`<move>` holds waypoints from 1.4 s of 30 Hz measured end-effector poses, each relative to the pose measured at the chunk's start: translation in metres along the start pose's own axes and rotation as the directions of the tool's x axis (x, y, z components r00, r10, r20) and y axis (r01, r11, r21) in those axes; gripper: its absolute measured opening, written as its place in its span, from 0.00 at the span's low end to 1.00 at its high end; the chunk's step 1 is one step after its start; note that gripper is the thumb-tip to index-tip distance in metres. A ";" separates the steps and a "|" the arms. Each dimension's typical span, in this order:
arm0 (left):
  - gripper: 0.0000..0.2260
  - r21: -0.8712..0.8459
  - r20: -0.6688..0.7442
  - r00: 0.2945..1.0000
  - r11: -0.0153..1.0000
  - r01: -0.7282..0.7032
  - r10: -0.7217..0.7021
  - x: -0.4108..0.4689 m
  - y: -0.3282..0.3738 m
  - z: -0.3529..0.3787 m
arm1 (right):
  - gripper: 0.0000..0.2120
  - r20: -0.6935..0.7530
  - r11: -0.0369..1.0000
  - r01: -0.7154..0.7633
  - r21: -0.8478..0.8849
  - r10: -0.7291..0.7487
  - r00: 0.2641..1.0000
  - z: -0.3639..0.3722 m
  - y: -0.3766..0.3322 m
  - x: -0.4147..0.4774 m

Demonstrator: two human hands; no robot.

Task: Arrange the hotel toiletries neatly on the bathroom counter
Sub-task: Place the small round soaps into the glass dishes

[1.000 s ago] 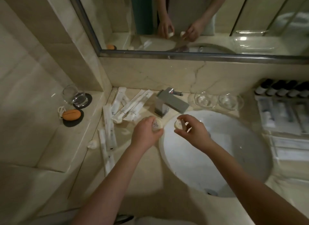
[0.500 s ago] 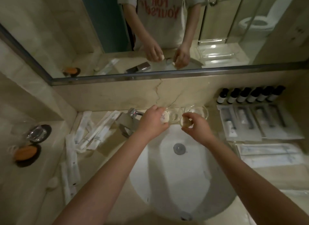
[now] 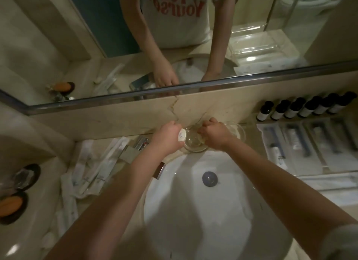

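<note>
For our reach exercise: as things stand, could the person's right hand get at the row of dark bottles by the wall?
Probably yes. The right hand is at the glass dish; the dark bottles stand to its right along the wall, with only a low second dish between.

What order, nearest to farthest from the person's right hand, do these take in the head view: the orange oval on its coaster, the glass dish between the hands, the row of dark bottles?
1. Glass dish: right beside the right hand, on its left.
2. Row of dark bottles: right side, along the back wall.
3. Orange oval: far left, by the frame's edge.
</note>
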State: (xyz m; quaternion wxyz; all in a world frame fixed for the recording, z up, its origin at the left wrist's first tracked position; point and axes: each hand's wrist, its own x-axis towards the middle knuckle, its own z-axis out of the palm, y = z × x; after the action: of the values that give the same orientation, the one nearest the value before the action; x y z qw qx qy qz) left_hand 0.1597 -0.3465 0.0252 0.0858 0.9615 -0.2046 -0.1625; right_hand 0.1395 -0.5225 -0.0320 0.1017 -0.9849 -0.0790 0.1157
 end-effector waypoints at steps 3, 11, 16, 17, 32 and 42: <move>0.16 0.020 0.040 0.999 1.000 -0.022 0.021 0.010 -0.001 0.001 | 0.19 0.030 0.999 0.028 -0.046 -0.027 0.999 0.003 0.002 0.005; 0.14 0.089 0.131 0.991 0.995 -0.048 0.036 0.036 0.006 0.015 | 0.26 0.003 0.996 -0.075 0.048 0.075 0.997 0.007 0.006 0.003; 0.18 0.106 0.194 0.980 0.992 -0.063 0.042 0.051 0.006 0.032 | 0.28 -0.084 0.984 -0.171 0.046 0.174 0.981 0.012 0.006 -0.005; 0.19 0.102 0.200 0.979 0.993 -0.064 0.043 0.053 0.005 0.035 | 0.28 -0.092 0.983 -0.180 0.036 0.183 0.979 0.014 0.005 -0.005; 0.20 -0.090 0.111 0.994 0.996 0.014 -0.004 0.055 0.000 0.049 | 0.25 -0.127 0.986 -0.167 0.018 0.168 0.977 0.019 0.004 -0.002; 0.19 -0.077 0.102 0.995 0.997 0.021 -0.013 0.054 0.001 0.048 | 0.25 -0.090 0.986 -0.164 0.014 0.165 0.982 0.018 0.002 0.000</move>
State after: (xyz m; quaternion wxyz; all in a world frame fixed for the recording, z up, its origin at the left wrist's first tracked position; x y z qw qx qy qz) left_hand 0.1894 -0.3751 -0.0344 0.1113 0.9495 -0.1942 -0.2197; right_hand 0.1349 -0.5211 -0.0495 0.0986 -0.9919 0.0076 0.0792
